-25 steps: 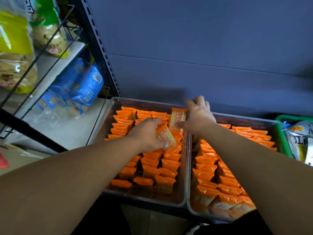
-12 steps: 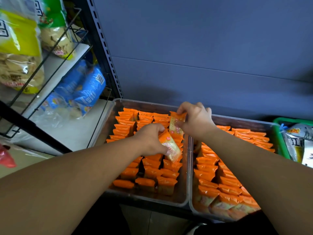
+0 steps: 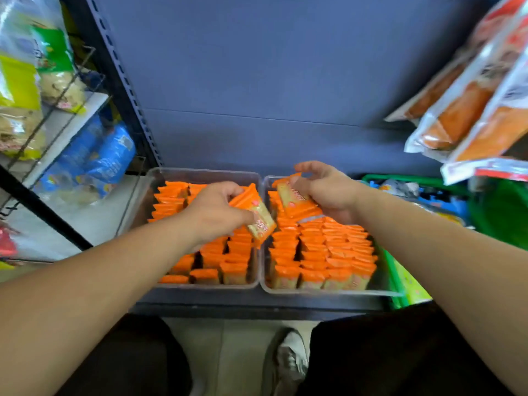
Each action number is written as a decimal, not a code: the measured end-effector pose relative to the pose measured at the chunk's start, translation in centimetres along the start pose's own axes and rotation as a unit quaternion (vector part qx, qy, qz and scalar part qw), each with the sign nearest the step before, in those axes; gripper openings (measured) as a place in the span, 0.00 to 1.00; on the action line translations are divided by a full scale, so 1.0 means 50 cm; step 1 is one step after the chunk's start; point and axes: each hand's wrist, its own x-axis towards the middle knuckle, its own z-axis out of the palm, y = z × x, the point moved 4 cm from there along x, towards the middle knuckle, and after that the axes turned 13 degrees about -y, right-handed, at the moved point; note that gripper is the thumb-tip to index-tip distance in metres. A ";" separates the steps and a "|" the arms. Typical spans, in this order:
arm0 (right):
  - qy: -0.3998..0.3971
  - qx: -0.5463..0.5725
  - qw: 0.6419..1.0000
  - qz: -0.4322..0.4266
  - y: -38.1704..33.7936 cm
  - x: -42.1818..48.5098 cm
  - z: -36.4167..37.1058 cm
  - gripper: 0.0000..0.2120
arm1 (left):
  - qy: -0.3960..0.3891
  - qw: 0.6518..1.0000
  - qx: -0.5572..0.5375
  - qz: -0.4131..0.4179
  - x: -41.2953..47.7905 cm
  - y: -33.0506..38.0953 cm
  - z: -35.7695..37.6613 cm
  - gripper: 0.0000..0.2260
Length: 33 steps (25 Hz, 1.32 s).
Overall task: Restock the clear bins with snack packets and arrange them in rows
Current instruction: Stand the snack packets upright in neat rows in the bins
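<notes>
A: So, what did we find in the two clear bins?

B: The left bin (image 3: pixel 200 174) held orange snack packets (image 3: pixel 237 264) standing in rows, with gaps at its near-left corner. The right bin (image 3: pixel 328 291) was fuller, its rows (image 3: pixel 323 252) packed close.

A: And our hands?

B: Our left hand (image 3: pixel 213 215) hovered over the left bin, fingers pinched on one tilted packet (image 3: pixel 257 215) near the wall the bins share. Our right hand (image 3: pixel 328 192) was above the far end of the right bin, thumb and lower fingers gripping a small stack of packets (image 3: pixel 294 200), index finger lifted.

A: What sat around them?

B: A green basket (image 3: pixel 497 212) just right of the bins, blue bags (image 3: pixel 100 158) on the left shelf, and large orange pouches (image 3: pixel 468 110) hanging at upper right.
</notes>
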 end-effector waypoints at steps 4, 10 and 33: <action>-0.002 0.023 0.998 0.066 0.046 -0.110 -0.064 0.20 | -0.029 0.996 -0.012 0.079 -0.029 0.069 0.143 0.10; -0.070 -0.170 0.980 0.076 0.078 -0.136 -0.172 0.30 | -0.089 0.988 0.085 0.098 0.053 0.035 0.276 0.09; -0.142 -0.566 0.801 0.134 0.284 -0.086 -0.257 0.13 | -0.241 0.942 0.234 0.012 0.195 -0.038 0.397 0.04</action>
